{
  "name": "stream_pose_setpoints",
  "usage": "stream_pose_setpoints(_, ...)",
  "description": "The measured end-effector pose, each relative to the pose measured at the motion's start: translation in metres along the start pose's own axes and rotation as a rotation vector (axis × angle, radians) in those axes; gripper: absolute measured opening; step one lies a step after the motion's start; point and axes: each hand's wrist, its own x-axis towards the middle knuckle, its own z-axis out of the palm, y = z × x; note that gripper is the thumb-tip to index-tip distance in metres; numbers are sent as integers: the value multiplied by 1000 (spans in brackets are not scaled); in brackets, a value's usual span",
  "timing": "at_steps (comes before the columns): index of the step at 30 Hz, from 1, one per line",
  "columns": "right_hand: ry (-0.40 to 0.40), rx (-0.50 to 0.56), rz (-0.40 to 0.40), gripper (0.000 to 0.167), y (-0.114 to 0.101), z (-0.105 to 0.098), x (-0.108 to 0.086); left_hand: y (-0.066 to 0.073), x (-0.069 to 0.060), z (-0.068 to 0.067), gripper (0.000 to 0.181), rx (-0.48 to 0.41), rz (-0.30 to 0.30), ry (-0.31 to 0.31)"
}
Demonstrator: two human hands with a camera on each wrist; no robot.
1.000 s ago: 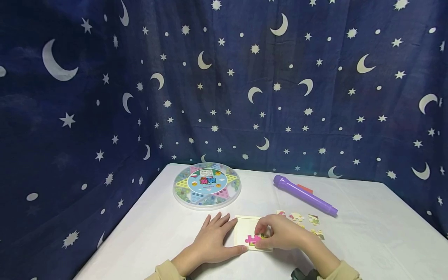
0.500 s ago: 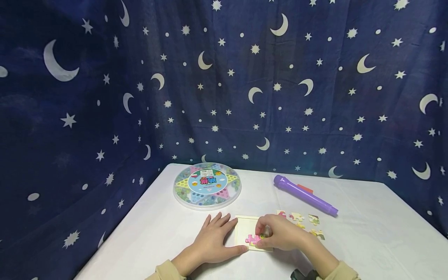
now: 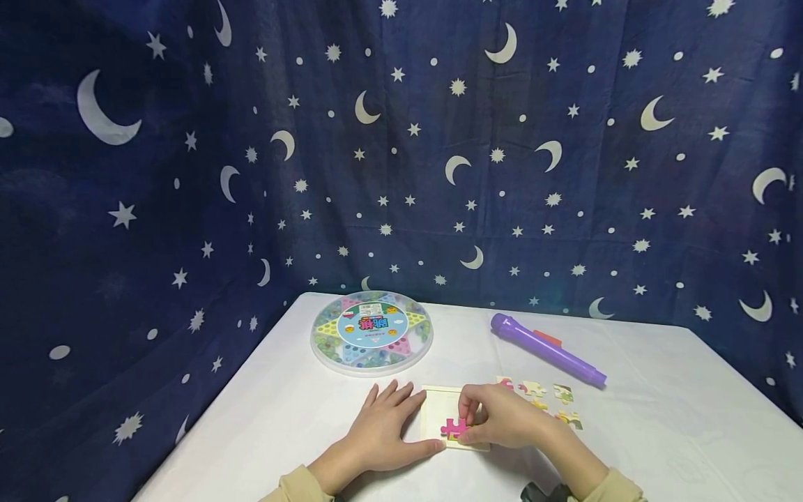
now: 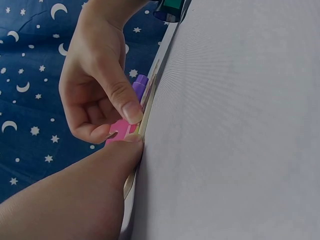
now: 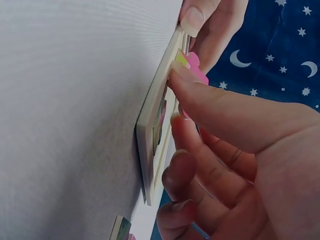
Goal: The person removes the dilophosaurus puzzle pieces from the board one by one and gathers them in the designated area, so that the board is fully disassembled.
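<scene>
In the head view a pale puzzle tray [image 3: 433, 408] lies on the table. My left hand [image 3: 384, 434] rests spread at its left side, its thumb on the tray's near edge. With thumb and index finger, my right hand [image 3: 509, 417] pinches a pink puzzle piece [image 3: 453, 427] over the tray's near part. The right wrist view shows this pink piece [image 5: 197, 72] tilted up from the tray [image 5: 150, 127], the thumb at its edge. Another puzzle piece [image 5: 161, 125] sits in the tray's corner, mostly hidden by the right hand in the head view.
Several loose puzzle pieces [image 3: 532, 389] lie right of the tray, partly behind the right hand. A purple toy microphone [image 3: 548, 350] lies farther back beside a red object [image 3: 548, 339]. A round Chinese checkers box [image 3: 371, 333] stands at the back left.
The pink piece changes its tilt slightly: its sheen looked paler half a second ago and is deeper pink now. It sits a touch farther right. The left hand stays in place.
</scene>
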Motion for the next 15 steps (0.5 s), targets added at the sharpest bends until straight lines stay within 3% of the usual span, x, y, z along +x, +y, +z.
stream_pose_setpoints(15,-21,55,-10,27,-3,-2,-2,0,-1,2,91,7,10,12)
